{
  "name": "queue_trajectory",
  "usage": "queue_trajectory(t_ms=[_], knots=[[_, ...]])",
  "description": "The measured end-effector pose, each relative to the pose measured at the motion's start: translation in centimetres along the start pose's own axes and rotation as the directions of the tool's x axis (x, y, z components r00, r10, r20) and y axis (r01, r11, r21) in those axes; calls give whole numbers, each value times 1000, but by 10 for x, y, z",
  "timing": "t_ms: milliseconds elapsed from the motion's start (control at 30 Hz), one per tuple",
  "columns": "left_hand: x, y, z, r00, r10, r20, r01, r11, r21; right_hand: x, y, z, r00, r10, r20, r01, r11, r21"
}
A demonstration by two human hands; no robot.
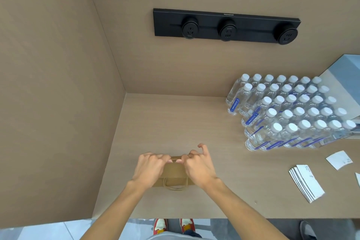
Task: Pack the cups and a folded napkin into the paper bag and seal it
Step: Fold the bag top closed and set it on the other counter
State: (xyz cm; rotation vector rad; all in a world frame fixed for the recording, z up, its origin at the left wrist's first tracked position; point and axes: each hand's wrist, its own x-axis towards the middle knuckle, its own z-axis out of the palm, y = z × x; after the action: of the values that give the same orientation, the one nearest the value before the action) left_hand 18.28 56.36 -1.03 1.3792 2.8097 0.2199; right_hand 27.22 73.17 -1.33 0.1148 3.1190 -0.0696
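Note:
A brown paper bag (173, 173) stands on the wooden counter (175, 122) near its front edge, its twisted paper handle hanging down the near face. My left hand (149, 167) pinches the left part of the bag's folded top edge. My right hand (198, 165) pinches the right part of the same edge, with two fingers lifted. The bag's mouth looks pressed flat between my hands. The inside of the bag is hidden, and no cups or napkin show.
Several rows of capped water bottles (288, 111) fill the right back of the counter. A fanned stack of white napkins (306, 183) and a loose white paper (339, 160) lie at the right. A black socket strip (226, 25) is on the back wall. A side wall stands at left.

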Motion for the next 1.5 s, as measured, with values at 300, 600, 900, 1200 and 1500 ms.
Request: queue_trajectory(t_ms=[300,600,900,1200,1500], knots=[[1,-1,1,992,-65,111,74,994,-86,-5,15,6,1000,20,-22,-22,997,-80],[-5,-18,1,990,-142,-15,139,981,-134,-4,25,-7,1000,-13,25,14,999,-41],[-13,-26,4,991,-132,-28,125,975,-185,-12,30,-11,997,41,65,-38,998,-51],[-14,-33,6,990,-120,-76,105,979,-174,-15,44,-2,991,-4,137,-9,996,94],[-21,-28,10,948,-312,-69,272,901,-337,-29,46,-2,996,77,-52,-73,994,77]])
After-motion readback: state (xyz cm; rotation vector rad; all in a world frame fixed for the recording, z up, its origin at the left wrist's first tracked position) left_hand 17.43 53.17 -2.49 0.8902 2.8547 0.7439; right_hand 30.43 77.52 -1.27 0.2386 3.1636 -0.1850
